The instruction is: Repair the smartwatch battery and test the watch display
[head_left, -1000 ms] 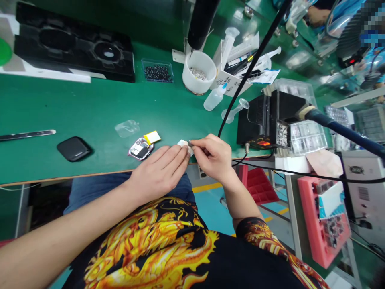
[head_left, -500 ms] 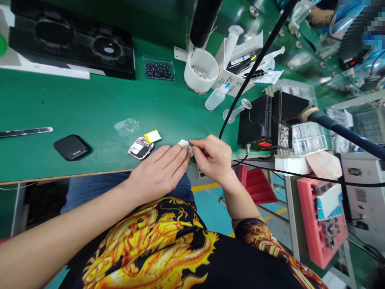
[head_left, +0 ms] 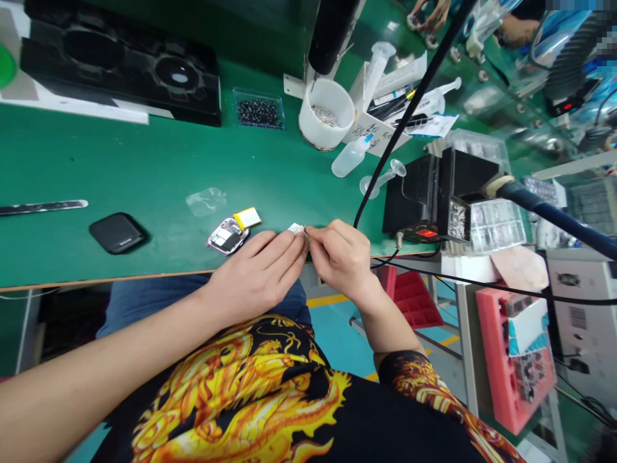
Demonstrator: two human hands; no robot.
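My left hand [head_left: 260, 270] has its fingers pressed together around a small white piece [head_left: 295, 228] at the bench's front edge. Touching its fingertips, my right hand [head_left: 343, 260] is closed in a pinch; what sits between thumb and forefinger is too small to name. To the left of my hands lies an opened small device [head_left: 228, 236] with its inner parts showing, a yellow-edged battery [head_left: 247, 218] resting at its upper right. A thin clear film [head_left: 206, 202] lies behind them. Farther left is a black rounded case [head_left: 118, 233].
The green bench [head_left: 144, 161] holds a tray of black bits [head_left: 259, 110], a white cup [head_left: 326, 116], a dropper bottle [head_left: 351, 156] and a black station [head_left: 424, 199]. A black cable [head_left: 409, 122] crosses on the right. A person's hand [head_left: 436, 14] shows at the top.
The view has shifted slightly. Both my hands stay together at the edge, the right fingertips slightly changed. Another person's hand has appeared at the top right.
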